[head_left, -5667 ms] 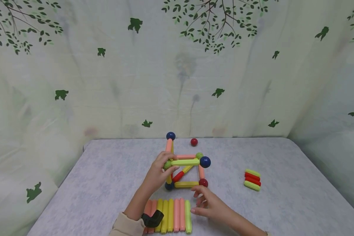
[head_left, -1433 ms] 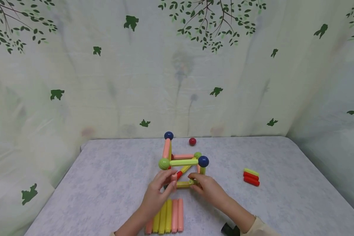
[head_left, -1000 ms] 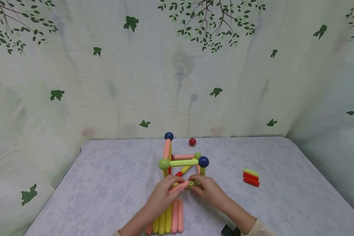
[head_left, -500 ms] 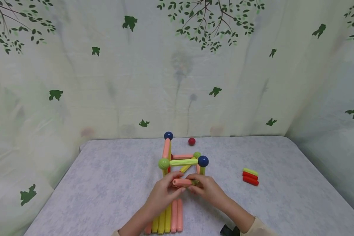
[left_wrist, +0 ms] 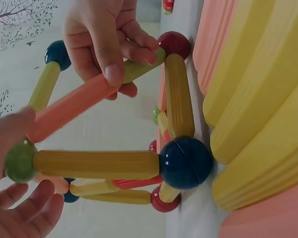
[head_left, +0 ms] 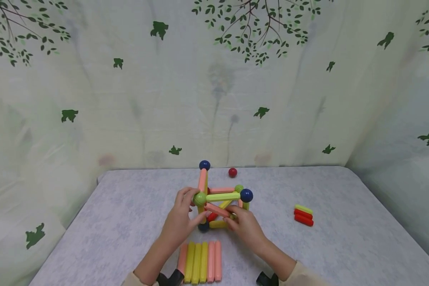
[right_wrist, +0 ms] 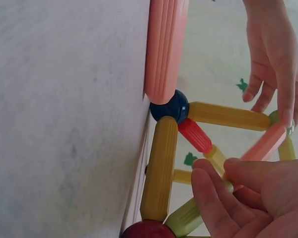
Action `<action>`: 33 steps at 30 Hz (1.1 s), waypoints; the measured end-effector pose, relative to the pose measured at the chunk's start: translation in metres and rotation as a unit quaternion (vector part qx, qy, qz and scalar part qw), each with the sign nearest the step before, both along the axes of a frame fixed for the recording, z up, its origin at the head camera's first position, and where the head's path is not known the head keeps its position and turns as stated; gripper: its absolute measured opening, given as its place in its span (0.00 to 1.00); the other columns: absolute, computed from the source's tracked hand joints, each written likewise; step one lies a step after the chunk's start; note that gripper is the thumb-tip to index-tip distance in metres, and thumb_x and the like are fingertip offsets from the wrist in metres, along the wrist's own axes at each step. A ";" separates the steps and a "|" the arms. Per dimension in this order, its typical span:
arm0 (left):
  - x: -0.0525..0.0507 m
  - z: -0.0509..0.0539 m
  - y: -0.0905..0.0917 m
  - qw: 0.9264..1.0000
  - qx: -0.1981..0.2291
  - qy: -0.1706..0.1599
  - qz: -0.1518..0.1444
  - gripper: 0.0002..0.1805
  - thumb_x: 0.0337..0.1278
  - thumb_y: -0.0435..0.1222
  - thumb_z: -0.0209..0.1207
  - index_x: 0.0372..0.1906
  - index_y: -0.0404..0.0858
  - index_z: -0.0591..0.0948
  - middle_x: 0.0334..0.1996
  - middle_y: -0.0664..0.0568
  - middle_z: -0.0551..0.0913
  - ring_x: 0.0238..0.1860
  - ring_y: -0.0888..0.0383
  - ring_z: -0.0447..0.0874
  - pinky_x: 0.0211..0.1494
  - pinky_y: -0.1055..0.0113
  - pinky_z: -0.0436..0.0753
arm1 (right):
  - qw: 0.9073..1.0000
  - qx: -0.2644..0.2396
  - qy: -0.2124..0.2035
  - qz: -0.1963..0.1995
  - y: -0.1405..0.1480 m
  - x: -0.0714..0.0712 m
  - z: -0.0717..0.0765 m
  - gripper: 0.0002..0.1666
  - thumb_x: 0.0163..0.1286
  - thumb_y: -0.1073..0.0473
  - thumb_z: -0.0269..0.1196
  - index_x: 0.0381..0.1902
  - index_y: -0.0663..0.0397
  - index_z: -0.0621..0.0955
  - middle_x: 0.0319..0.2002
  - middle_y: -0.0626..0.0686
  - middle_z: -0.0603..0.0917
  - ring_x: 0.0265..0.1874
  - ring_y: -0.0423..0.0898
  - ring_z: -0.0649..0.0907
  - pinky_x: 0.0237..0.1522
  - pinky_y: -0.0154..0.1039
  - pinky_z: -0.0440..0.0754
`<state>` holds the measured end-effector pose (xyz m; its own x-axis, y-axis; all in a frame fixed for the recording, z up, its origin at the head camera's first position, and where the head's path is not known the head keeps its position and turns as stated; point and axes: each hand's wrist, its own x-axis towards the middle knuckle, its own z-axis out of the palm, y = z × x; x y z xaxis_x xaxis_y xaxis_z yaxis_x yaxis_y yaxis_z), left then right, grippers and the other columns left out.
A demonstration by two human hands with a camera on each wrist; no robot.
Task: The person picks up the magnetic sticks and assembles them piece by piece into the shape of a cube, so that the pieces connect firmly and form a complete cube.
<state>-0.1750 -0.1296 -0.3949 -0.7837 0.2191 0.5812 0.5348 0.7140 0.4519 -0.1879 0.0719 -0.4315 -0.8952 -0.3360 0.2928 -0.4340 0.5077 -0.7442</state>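
A frame of magnetic rods and balls stands mid-table. My left hand (head_left: 176,220) holds its green ball (head_left: 200,199) at the upper left corner, thumb below. My right hand (head_left: 248,228) pinches the place where a pink rod (head_left: 217,210) meets a short light-green rod (left_wrist: 139,68). In the left wrist view these two form a diagonal: the light-green end reaches the red ball (left_wrist: 175,45), and the pink end lies at the green ball. A dark blue ball (head_left: 246,196) tops the right corner; another blue ball (head_left: 203,227) sits at the lower left.
Several pink and yellow rods (head_left: 200,262) lie side by side in front of the frame. One short green and two red rods (head_left: 303,215) lie at the right. A loose red ball (head_left: 232,172) sits at the back of the table, before a leaf-printed curtain (head_left: 146,99).
My left hand has let go of the pink rod and moved up-left to the green ball. The pink rod now slants up toward that ball. Earlier, a short green rod left the right-hand pile.
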 end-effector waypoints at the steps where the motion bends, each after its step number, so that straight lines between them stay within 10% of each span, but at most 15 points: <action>1: -0.001 0.000 0.000 1.000 0.004 0.000 0.002 0.31 0.42 0.39 0.68 0.54 0.39 0.69 0.51 0.47 0.65 0.31 0.59 0.72 0.31 0.69 0.77 | 1.000 0.003 -0.002 -0.006 -0.002 0.000 0.000 0.12 0.61 0.63 0.60 0.44 0.60 0.77 0.20 0.44 0.74 0.14 0.35 0.73 0.16 0.30 0.72; 5: -0.004 -0.002 0.003 1.000 0.010 0.017 0.012 0.27 0.43 0.37 0.67 0.51 0.40 0.69 0.45 0.48 0.68 0.29 0.58 0.72 0.28 0.73 0.76 | 1.000 0.012 -0.006 -0.015 -0.004 0.000 0.002 0.14 0.61 0.63 0.61 0.45 0.60 0.77 0.23 0.46 0.77 0.16 0.34 0.74 0.17 0.29 0.74; 8: -0.004 -0.002 0.004 1.000 0.017 0.010 0.021 0.27 0.43 0.37 0.67 0.51 0.41 0.69 0.41 0.50 0.70 0.29 0.60 0.71 0.25 0.75 0.73 | 0.998 -0.001 0.070 -0.001 0.001 0.003 0.005 0.14 0.60 0.61 0.62 0.44 0.58 0.77 0.29 0.47 0.78 0.18 0.32 0.74 0.18 0.26 0.74; 12: -0.003 -0.003 0.006 0.997 0.064 -0.051 0.013 0.27 0.46 0.36 0.65 0.53 0.44 0.68 0.41 0.54 0.73 0.35 0.59 0.74 0.24 0.75 0.74 | 0.957 -0.031 0.289 -0.027 0.017 0.005 0.011 0.16 0.63 0.54 0.60 0.42 0.59 0.74 0.36 0.51 0.74 0.28 0.39 0.74 0.26 0.29 0.74; 14: -0.003 -0.003 0.008 0.992 0.097 -0.083 0.003 0.26 0.49 0.35 0.64 0.53 0.45 0.67 0.42 0.54 0.75 0.39 0.57 0.76 0.27 0.75 0.77 | 0.939 -0.030 0.334 -0.073 0.025 0.004 0.013 0.21 0.64 0.49 0.57 0.46 0.59 0.71 0.41 0.54 0.70 0.37 0.45 0.71 0.34 0.34 0.74; 22: -0.007 -0.004 0.006 0.980 0.158 -0.117 -0.016 0.25 0.53 0.31 0.60 0.56 0.45 0.66 0.46 0.51 0.75 0.43 0.52 0.77 0.31 0.69 0.80 | 0.982 -0.041 0.179 -0.051 0.034 -0.006 0.008 0.35 0.58 0.68 0.62 0.61 0.48 0.62 0.49 0.53 0.73 0.39 0.43 0.78 0.36 0.37 0.79; 33: -0.044 -0.004 -0.020 0.966 0.204 -0.158 -0.023 0.26 0.58 0.32 0.54 0.63 0.45 0.65 0.47 0.45 0.69 0.46 0.51 0.74 0.37 0.66 0.80 | 0.989 -0.043 0.139 -0.009 0.005 -0.006 0.009 0.36 0.56 0.68 0.64 0.60 0.46 0.62 0.47 0.49 0.75 0.35 0.40 0.79 0.33 0.28 0.78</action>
